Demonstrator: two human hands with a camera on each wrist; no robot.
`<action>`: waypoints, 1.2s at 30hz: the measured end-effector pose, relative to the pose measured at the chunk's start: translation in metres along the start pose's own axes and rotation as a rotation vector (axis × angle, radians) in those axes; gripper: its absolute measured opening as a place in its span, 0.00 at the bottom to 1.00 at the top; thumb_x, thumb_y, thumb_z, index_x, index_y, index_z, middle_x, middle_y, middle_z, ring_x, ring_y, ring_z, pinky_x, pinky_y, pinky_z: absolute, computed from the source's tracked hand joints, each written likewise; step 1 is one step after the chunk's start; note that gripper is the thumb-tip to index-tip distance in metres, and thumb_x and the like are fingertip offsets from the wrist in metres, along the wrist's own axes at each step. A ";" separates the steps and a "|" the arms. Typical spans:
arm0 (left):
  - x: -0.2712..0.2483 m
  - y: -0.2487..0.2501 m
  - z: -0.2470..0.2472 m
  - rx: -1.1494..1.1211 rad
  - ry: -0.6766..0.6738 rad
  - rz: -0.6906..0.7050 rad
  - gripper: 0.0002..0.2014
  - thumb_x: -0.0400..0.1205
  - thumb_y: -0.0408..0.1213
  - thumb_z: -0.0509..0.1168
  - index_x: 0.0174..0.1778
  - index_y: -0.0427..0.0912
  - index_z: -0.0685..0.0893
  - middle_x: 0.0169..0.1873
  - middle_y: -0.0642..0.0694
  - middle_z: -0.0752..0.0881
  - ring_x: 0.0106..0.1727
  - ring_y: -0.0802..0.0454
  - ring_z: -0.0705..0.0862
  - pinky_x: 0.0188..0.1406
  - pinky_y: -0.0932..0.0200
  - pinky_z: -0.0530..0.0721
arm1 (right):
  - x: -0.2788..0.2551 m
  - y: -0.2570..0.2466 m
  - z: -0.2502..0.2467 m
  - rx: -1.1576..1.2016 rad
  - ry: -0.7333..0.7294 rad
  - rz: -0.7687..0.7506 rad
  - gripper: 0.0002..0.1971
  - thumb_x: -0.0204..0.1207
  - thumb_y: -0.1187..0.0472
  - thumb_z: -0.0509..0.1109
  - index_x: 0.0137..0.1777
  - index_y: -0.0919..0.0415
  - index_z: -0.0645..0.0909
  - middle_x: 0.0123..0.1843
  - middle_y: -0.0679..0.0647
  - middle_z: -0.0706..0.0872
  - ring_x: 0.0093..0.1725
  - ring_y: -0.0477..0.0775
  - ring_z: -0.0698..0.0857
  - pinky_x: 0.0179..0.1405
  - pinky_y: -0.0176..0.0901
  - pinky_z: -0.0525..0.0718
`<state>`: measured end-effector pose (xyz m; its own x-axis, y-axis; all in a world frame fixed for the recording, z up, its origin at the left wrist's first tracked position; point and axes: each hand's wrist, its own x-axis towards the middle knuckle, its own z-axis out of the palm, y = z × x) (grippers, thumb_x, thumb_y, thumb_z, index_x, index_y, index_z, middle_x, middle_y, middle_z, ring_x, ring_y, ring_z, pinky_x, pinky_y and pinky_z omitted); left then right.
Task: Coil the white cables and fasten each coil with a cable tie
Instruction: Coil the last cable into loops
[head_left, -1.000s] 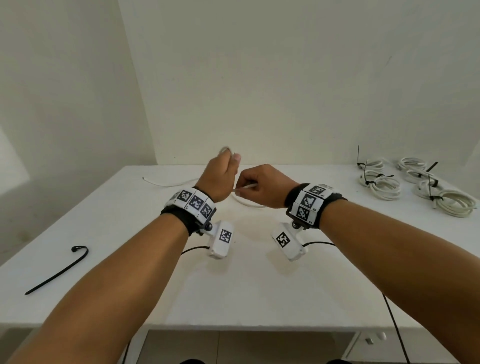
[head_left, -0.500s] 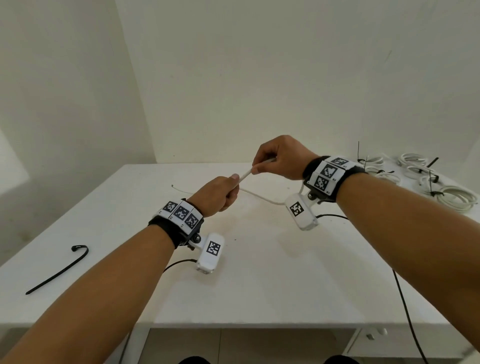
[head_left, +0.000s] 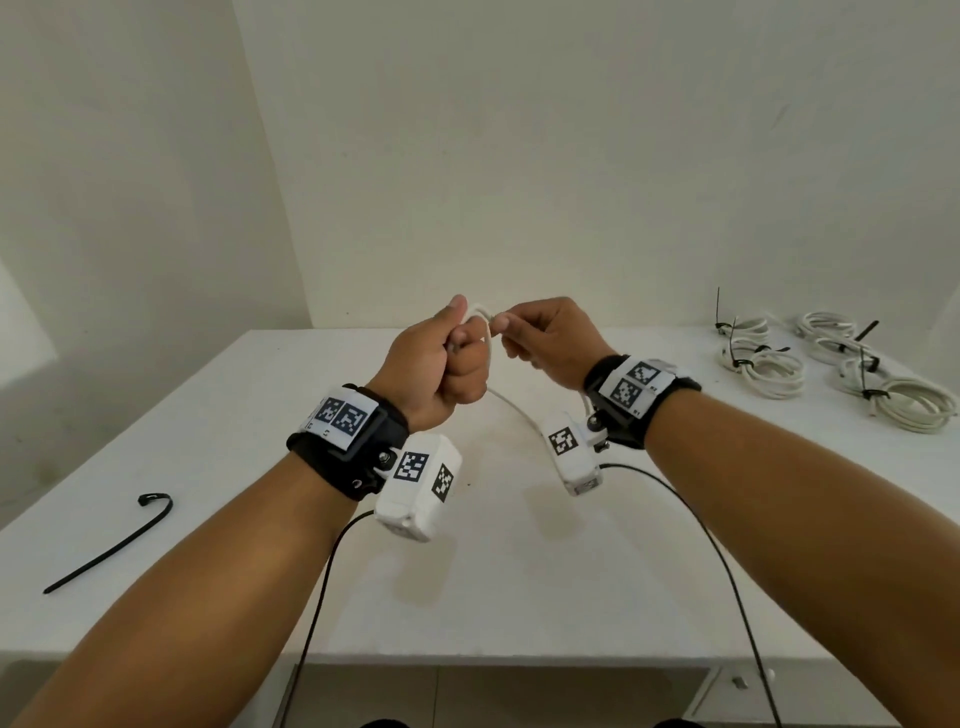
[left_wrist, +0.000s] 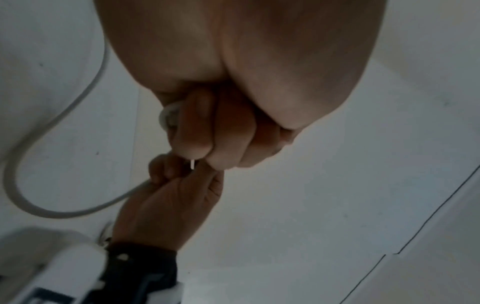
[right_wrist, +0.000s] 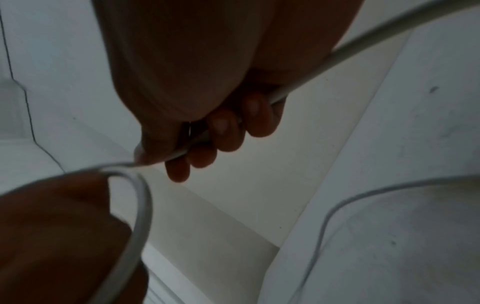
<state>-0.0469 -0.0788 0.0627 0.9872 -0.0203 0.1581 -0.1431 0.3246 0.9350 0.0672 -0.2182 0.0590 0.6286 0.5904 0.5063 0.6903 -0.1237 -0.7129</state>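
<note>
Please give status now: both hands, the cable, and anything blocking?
Left hand grips cable loops. Right hand pinches cable, feeding next loop. Coil incomplete, untied; tie lies on table, left. Nothing blocking.

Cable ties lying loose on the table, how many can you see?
1: the black cable tie on the table's near left. Others at the far right are round the coils; a loose one may hide there.
</note>
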 end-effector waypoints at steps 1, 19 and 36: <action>0.003 0.001 0.001 -0.035 0.015 0.039 0.22 0.91 0.52 0.43 0.32 0.47 0.60 0.21 0.53 0.53 0.22 0.53 0.48 0.19 0.63 0.52 | -0.003 0.001 0.005 -0.007 0.004 -0.002 0.18 0.83 0.51 0.69 0.30 0.46 0.84 0.23 0.42 0.81 0.23 0.42 0.73 0.27 0.32 0.74; 0.053 -0.015 -0.030 1.009 0.464 0.374 0.17 0.91 0.47 0.49 0.41 0.42 0.68 0.26 0.51 0.76 0.26 0.53 0.75 0.33 0.52 0.76 | -0.028 -0.006 0.021 -0.521 -0.290 -0.036 0.11 0.85 0.56 0.63 0.55 0.57 0.87 0.32 0.40 0.80 0.30 0.40 0.78 0.31 0.35 0.73; 0.023 -0.020 -0.024 0.575 -0.014 -0.191 0.22 0.92 0.48 0.43 0.34 0.43 0.65 0.21 0.51 0.61 0.22 0.54 0.55 0.22 0.62 0.54 | 0.003 -0.018 -0.032 -0.319 -0.228 -0.033 0.04 0.73 0.53 0.80 0.43 0.53 0.92 0.36 0.48 0.90 0.33 0.42 0.83 0.34 0.30 0.78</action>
<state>-0.0198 -0.0632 0.0399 0.9987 -0.0419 -0.0293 0.0180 -0.2486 0.9684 0.0682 -0.2399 0.0884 0.5334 0.7560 0.3794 0.8078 -0.3223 -0.4935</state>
